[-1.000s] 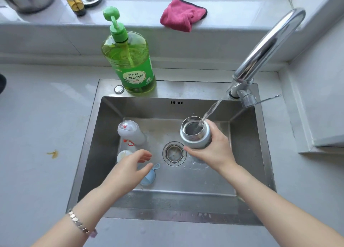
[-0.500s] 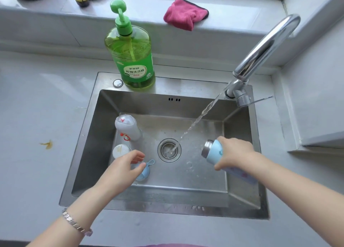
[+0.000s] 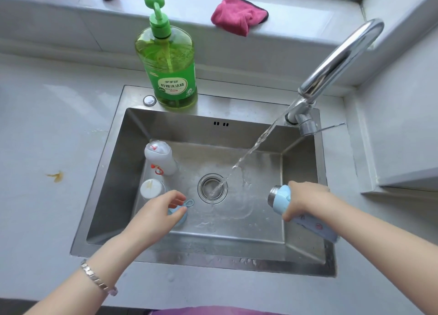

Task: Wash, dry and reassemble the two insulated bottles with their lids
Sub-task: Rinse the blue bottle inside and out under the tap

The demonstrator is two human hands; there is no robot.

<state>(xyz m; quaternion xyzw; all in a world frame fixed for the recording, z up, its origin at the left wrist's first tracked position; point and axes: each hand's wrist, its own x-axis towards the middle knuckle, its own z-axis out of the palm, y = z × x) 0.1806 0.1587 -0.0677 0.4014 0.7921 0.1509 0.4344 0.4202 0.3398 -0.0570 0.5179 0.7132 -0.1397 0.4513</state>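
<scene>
My right hand point(image 3: 305, 198) grips a light blue insulated bottle point(image 3: 279, 197) over the right side of the steel sink point(image 3: 237, 102). The bottle is tilted, its open steel mouth pointing left toward the drain point(image 3: 212, 187). My left hand point(image 3: 154, 217) is low in the sink on the left, fingers and thumb curled round the blue lid point(image 3: 182, 216) with its loop. A white insulated bottle point(image 3: 160, 158) stands at the sink's back left, and a white lid point(image 3: 150, 188) lies just in front of it. Water runs from the faucet point(image 3: 339, 61) onto the drain.
A green dish soap pump bottle point(image 3: 168, 63) stands on the sink's back rim. A pink cloth point(image 3: 238, 14) lies on the windowsill behind. Grey countertop surrounds the sink, with a small yellow scrap point(image 3: 55, 176) at the left.
My right hand took the blue bottle out from under the stream, moved it right and tipped it sideways. My left hand sank onto the blue lid.
</scene>
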